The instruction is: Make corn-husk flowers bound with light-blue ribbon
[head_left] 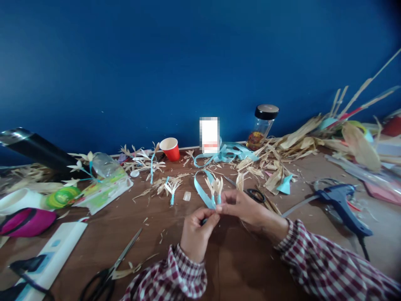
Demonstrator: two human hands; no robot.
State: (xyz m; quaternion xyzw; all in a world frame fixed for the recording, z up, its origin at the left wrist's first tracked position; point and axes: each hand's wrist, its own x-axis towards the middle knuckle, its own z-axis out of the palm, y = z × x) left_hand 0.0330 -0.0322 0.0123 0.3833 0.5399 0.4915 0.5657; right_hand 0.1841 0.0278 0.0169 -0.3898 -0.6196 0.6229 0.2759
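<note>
Between my two hands, pale corn husk flowers [215,187] stand upright, their stems wrapped in light blue. My right hand [250,211] pinches them near the base from the right. From the left, my left hand [194,234] is closed, thumb against fingers, at the lower end of the stems and the blue ribbon [202,190]. That ribbon curves up from the fingers toward a loose heap of ribbon [236,151] by the wall. A small dark thing shows in my left grip, too hidden to name. Another husk flower [172,190] lies on the table to the left.
Scissors [117,261] lie at the front left beside a white power strip [61,246]. A blue glue gun [343,207] is at the right. Further back are a red paper cup [170,149], a lidded jar [262,125] and scattered corn husks [297,138].
</note>
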